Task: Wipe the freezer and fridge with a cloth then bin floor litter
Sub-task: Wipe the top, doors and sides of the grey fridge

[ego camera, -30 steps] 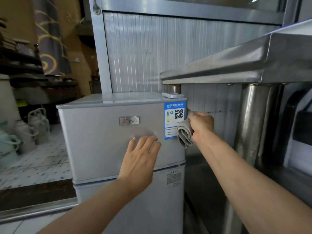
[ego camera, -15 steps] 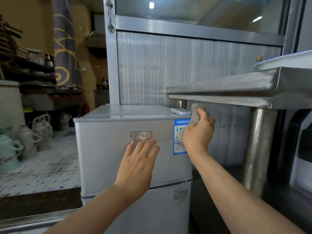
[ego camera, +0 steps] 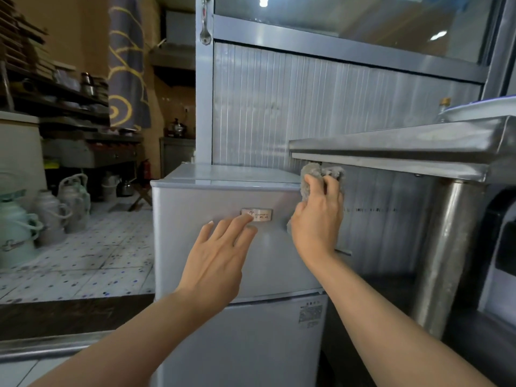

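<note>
A small silver two-door fridge stands in front of me. Its upper freezer door point(ego camera: 190, 233) carries a metal nameplate point(ego camera: 257, 214), and the lower fridge door point(ego camera: 251, 344) sits below it. My left hand point(ego camera: 217, 255) lies flat on the freezer door with fingers straight, the fingertips by the nameplate. My right hand point(ego camera: 318, 216) grips a grey cloth point(ego camera: 310, 174) at the freezer door's top right corner, just under the steel counter's edge. The hand covers the blue label on that door.
A steel counter point(ego camera: 405, 141) with a round steel leg point(ego camera: 444, 261) stands close on the right. A ribbed metal wall panel point(ego camera: 279, 107) is behind the fridge. Several thermos jugs point(ego camera: 16, 227) sit on the tiled floor point(ego camera: 92, 261) at the left, below dark shelves.
My right hand has carried the cloth up from the freezer door's right edge to its top right corner. My left hand stays flat on the door. The view has tilted upward.
</note>
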The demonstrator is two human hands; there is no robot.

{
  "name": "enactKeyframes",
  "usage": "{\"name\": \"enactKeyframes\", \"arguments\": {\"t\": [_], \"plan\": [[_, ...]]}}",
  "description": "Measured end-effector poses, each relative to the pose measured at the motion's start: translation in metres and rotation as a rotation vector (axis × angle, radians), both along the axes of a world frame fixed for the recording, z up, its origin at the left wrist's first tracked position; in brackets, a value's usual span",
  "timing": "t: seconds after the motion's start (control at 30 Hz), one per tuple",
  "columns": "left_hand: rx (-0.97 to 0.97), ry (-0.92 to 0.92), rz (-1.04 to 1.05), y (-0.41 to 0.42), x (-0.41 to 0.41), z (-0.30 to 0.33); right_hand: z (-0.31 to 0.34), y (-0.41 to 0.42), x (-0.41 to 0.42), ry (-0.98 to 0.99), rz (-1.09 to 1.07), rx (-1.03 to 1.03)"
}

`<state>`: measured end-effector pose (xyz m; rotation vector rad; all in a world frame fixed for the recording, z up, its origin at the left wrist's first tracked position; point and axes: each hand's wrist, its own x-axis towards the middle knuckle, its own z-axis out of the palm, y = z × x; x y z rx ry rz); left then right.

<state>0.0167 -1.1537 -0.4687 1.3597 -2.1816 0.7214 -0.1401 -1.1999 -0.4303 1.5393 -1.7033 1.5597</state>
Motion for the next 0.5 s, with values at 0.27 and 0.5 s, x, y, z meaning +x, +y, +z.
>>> {"name": "enactKeyframes", "arguments": {"t": [0.27, 0.5], "plan": [[0.013, 0.041, 0.062, 0.010, 0.046, -0.015, 0.002, 0.013, 0.056, 0.038, 0.105, -0.024], [0.051, -0.018, 0.097, 0.016, 0.080, -0.029, 0.000, 0.027, 0.128, 0.137, 0.235, -0.045]]}}
